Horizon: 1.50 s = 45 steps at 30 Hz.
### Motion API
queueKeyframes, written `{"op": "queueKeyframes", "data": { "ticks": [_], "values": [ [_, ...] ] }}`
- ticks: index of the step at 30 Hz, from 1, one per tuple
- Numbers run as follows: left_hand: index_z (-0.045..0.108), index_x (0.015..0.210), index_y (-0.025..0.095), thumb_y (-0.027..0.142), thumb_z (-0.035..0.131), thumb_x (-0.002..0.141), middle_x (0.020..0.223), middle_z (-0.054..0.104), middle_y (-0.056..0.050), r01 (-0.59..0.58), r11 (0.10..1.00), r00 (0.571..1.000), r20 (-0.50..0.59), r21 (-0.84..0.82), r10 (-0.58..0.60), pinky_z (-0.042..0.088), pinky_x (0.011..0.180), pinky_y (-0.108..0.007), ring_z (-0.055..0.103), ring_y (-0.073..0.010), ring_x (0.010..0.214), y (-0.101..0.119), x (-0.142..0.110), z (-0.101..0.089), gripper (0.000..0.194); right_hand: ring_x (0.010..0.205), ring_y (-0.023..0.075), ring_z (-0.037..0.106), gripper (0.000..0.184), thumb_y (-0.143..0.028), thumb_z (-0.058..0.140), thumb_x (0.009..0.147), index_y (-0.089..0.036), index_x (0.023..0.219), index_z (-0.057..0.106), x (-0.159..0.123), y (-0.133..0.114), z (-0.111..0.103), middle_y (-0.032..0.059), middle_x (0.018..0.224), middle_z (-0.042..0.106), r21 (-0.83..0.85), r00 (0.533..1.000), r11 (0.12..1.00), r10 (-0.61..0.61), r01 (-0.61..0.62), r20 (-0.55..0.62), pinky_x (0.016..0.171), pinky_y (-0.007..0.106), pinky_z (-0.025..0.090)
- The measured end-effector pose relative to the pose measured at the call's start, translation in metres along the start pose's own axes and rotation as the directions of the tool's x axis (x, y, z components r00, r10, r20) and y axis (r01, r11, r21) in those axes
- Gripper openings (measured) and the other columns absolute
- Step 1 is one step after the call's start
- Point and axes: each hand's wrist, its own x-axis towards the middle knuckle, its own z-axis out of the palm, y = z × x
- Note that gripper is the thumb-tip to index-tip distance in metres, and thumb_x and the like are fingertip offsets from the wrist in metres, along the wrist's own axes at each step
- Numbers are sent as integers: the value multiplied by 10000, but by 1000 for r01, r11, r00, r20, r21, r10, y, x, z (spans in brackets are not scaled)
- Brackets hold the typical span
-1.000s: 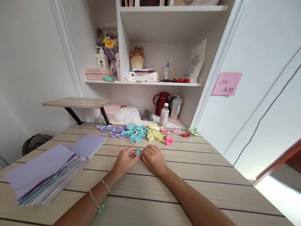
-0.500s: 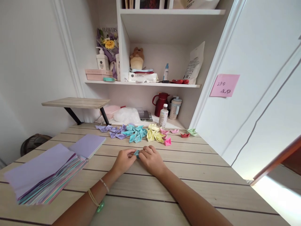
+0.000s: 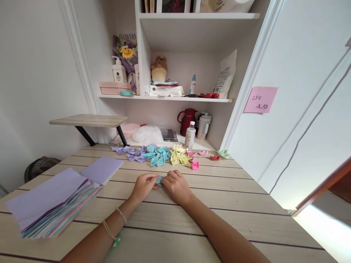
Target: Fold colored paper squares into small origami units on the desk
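My left hand (image 3: 143,186) and my right hand (image 3: 176,186) meet over the wooden table (image 3: 236,204), both pinching a small teal folded paper piece (image 3: 159,180) between their fingertips. The paper lies low against the tabletop and is mostly hidden by my fingers. Behind my hands runs a row of finished folded paper boats: purple ones (image 3: 131,151), teal ones (image 3: 157,154), yellow ones (image 3: 179,156), pink ones (image 3: 195,162), a red one (image 3: 215,157) and a green one (image 3: 224,153).
A thick stack of coloured paper sheets (image 3: 55,204), purple on top, lies at the left. A clear bottle (image 3: 190,136), a red jug (image 3: 187,121) and a cup (image 3: 204,126) stand at the back. Shelves rise behind; a pink note (image 3: 260,99) sticks on the right wall.
Both hands stay together on the teal paper, fingers shifting slightly as they press it flatter. The view has drifted a little; nothing else moved.
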Motion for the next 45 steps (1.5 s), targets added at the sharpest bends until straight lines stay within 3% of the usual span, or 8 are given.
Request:
{"op": "queueKeyframes", "data": {
  "ticks": [3, 7, 10, 12, 19, 28, 34, 45],
  "values": [
    [692, 845, 105, 390, 594, 712, 598, 669, -51, 15, 999, 997, 81, -49, -11, 526, 556, -264, 631, -156, 566, 1, 2, -1, 329, 748, 182, 534, 102, -174, 545, 796, -209, 798, 640, -3, 1, 5, 35, 697, 649, 229, 970, 945, 242, -231, -20, 684, 299, 387],
    [680, 895, 114, 413, 680, 633, 778, 692, -84, -35, 995, 993, 113, -92, 46, 514, 573, -262, 633, -185, 719, 1, 3, 0, 397, 663, 158, 561, 107, -263, 576, 772, -194, 803, 651, -4, 8, 9, 26, 724, 652, 655, 819, 583, 566, -481, 98, 618, 273, 435],
    [650, 983, 140, 340, 742, 571, 943, 681, -99, -68, 992, 987, 140, -109, 84, 517, 671, -307, 625, -203, 815, 0, 2, 3, 467, 613, 142, 569, 177, -329, 607, 737, -172, 809, 647, -4, 12, 10, 21, 717, 653, 819, 767, 288, 588, -497, 258, 579, 258, 445],
    [635, 1003, 140, 304, 752, 560, 928, 684, -94, -82, 993, 984, 148, -87, 94, 504, 719, -316, 626, -198, 813, -1, 1, 4, 487, 626, 138, 579, 198, -335, 628, 710, -166, 810, 647, -3, 12, 10, 20, 729, 658, 853, 775, 197, 550, -484, 312, 586, 251, 447],
    [640, 860, 116, 308, 739, 583, 658, 654, -26, -75, 997, 977, 200, 10, 71, 490, 612, -245, 616, -152, 636, -3, 0, 3, 351, 571, 115, 558, 188, -313, 668, 650, -149, 739, 649, -3, 9, 11, 23, 698, 667, 822, 749, 209, 571, -529, 337, 533, 220, 416],
    [605, 819, 124, 299, 758, 570, 712, 686, -41, 79, 970, 994, 90, -229, -60, 545, 670, -282, 659, -156, 658, 1, 0, 6, 341, 643, 122, 563, 394, -397, 667, 661, -188, 993, 629, -1, 7, 5, 39, 888, 650, 818, 744, 231, 590, -527, 313, 545, 220, 430],
    [594, 812, 112, 274, 783, 540, 688, 696, -50, 93, 963, 995, 63, -253, -79, 548, 708, -294, 675, -172, 668, 2, 0, 5, 370, 493, 97, 493, 421, -409, 725, 588, -145, 907, 650, -3, 9, 11, -21, 567, 582, 797, 722, 170, 562, -579, 405, 473, 206, 382],
    [607, 728, 123, 383, 703, 619, 522, 654, -25, -16, 999, 998, 69, 29, 14, 499, 504, -232, 640, -160, 503, -7, 8, -4, 298, 510, 104, 527, 357, -398, 735, 565, -156, 809, 639, -2, 15, 10, -15, 593, 612, 800, 701, 31, 503, -599, 505, 493, 214, 396]
  ]
}}
